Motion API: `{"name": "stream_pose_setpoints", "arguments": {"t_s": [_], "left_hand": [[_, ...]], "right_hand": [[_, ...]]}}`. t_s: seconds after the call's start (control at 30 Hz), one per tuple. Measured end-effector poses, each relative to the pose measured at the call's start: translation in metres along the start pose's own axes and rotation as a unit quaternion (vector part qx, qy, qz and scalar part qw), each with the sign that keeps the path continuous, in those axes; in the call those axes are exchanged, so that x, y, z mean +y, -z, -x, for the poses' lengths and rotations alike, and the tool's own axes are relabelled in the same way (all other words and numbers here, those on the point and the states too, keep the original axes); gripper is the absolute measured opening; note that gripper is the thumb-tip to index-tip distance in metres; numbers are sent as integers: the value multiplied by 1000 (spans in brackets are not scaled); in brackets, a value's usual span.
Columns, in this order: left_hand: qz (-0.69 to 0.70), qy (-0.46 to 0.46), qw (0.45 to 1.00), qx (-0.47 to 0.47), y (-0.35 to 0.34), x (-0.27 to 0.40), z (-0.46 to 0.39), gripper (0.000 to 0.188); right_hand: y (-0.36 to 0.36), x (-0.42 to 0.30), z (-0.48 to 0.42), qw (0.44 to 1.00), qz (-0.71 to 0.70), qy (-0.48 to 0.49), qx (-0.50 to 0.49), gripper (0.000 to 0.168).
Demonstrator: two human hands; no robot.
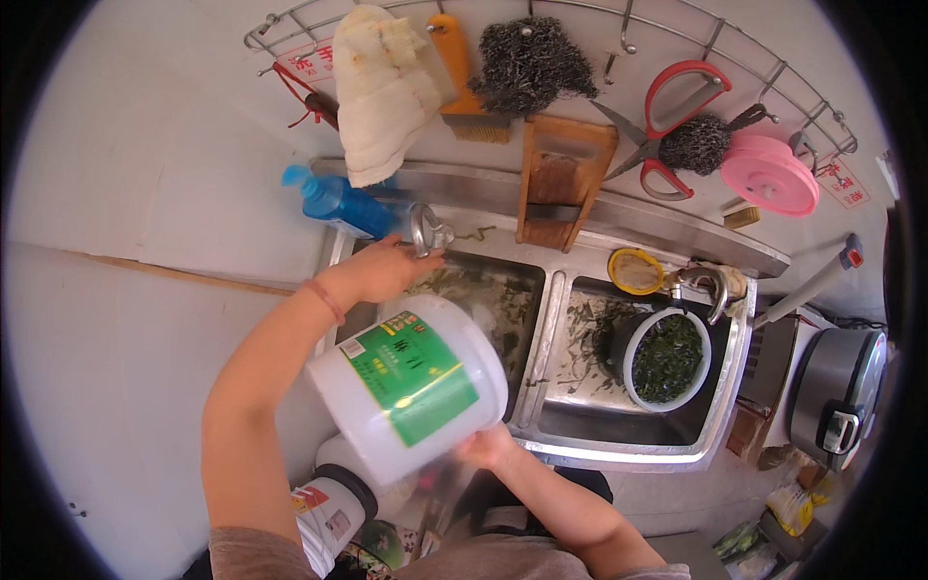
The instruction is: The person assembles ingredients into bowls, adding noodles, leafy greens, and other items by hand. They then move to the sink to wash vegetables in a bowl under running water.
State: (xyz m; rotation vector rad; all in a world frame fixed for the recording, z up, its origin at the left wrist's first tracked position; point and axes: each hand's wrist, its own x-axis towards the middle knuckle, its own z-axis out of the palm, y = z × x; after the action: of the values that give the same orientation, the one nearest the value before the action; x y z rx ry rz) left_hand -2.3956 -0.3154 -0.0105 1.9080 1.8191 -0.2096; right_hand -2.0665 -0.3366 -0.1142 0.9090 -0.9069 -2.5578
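Note:
My right hand (487,445) grips the rim side of a white plastic bucket (453,341) from below. The bucket, which bears a green label with writing, is tilted over the left basin (533,304) of a steel double sink. My left hand (384,270) reaches past the bucket to the left faucet (428,230); whether its fingers close around the faucet is hidden. Murky water and bits of leaf lie in the left basin. In the right basin (580,428), a white-rimmed tub (632,388) holds dark green leaves, with loose scraps beside it.
A blue pump bottle (348,209) stands behind the left basin. A wooden grater (565,181) leans at the sink's back. Scissors (656,138), scouring wire (533,69) and a brush (457,65) hang from a wire rack. A rice cooker (834,395) stands at right, a white pail (337,504) below left.

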Motion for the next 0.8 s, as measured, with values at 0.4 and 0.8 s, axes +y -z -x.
{"name": "stream_pose_setpoints", "arguments": {"t_s": [0.4, 0.8], "left_hand": [[-50, 138, 989, 21, -64, -2, 16, 49], [466, 352, 768, 262, -219, 122, 36, 65]], "right_hand": [[-28, -17, -30, 850, 333, 311, 265, 68], [42, -260, 266, 64, 560, 554, 613, 51]]}}
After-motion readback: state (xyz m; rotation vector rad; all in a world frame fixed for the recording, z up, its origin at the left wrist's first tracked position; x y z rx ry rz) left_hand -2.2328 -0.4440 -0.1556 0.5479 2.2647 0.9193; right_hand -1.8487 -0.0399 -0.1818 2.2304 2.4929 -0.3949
